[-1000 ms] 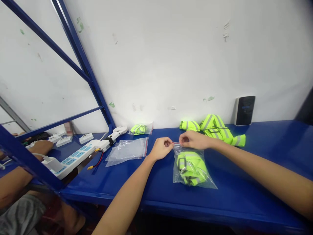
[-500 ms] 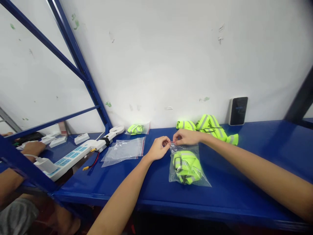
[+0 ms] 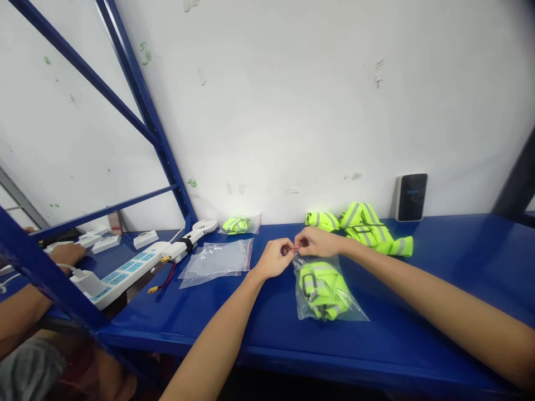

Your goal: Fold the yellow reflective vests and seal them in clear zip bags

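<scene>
A clear zip bag (image 3: 353,313) lies on the blue table, its red-striped top edge toward the wall. Inside it is a folded neon-yellow reflective strap bundle (image 3: 328,287) with grey bands and a black buckle. My left hand (image 3: 276,257) pinches the bag's top edge between thumb and fingers. Close beside it, my right hand (image 3: 316,243) is closed on the same edge, the fingertips of both hands nearly meeting. Past my right hand, more neon-yellow reflective straps (image 3: 368,225) lie loose by the wall.
Left of my hands are flat clear zip bags (image 3: 217,259), a packed bag (image 3: 236,225), a white fan (image 3: 204,225), a power strip (image 3: 129,273) and a red-black cable (image 3: 169,275). A black-fronted device (image 3: 411,197) leans at the wall. Beyond the blue frame (image 3: 161,145) is another person's arm (image 3: 29,306).
The view has shifted slightly, so the scene sits a little lower and further right. Both hands keep hold of the bag's top edge, and their fingertips have come closer together.
</scene>
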Action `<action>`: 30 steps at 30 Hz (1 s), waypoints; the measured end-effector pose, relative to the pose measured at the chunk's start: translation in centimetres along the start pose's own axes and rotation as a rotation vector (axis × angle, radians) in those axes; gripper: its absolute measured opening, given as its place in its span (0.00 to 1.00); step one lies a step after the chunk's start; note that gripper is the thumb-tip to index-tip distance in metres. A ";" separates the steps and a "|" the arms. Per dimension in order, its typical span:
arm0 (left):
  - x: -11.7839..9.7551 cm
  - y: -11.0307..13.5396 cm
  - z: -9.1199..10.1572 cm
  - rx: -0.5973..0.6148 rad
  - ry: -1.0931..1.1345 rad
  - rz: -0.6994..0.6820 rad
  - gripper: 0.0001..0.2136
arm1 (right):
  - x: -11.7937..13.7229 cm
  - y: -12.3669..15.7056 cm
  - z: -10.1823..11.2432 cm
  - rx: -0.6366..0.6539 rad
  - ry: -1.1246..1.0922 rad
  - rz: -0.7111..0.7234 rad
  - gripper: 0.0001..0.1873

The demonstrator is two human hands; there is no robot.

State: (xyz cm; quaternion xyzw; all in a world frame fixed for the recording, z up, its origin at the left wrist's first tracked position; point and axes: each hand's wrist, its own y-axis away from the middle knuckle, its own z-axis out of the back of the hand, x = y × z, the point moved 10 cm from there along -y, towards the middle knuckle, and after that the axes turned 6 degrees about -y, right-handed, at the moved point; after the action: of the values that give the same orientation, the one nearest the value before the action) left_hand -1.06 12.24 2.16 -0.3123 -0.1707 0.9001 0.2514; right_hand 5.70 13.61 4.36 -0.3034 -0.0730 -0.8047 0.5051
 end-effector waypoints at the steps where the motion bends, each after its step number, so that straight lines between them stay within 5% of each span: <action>1: 0.1 0.0 0.1 0.002 0.000 0.002 0.06 | 0.1 -0.1 0.0 -0.011 0.000 -0.003 0.06; 8: -0.8 0.1 1.0 0.030 0.005 -0.048 0.07 | -0.7 0.8 0.0 0.014 -0.029 -0.028 0.07; 13: -1.8 -0.3 0.8 0.045 -0.020 -0.080 0.06 | -2.6 3.9 1.3 0.006 -0.122 -0.126 0.15; 20: -2.3 -0.3 1.2 0.036 -0.079 -0.105 0.06 | -1.8 7.8 3.1 -0.101 -0.052 -0.168 0.16; 30: -4.2 -0.4 1.1 0.019 -0.194 -0.158 0.07 | -0.4 10.9 3.5 -0.200 0.539 -0.206 0.25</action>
State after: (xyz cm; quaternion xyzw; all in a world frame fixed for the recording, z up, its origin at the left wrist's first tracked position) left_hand 1.20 10.09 5.13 -0.2071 -0.2098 0.9051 0.3065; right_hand 16.63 10.15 4.85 -0.1179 0.1127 -0.9063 0.3898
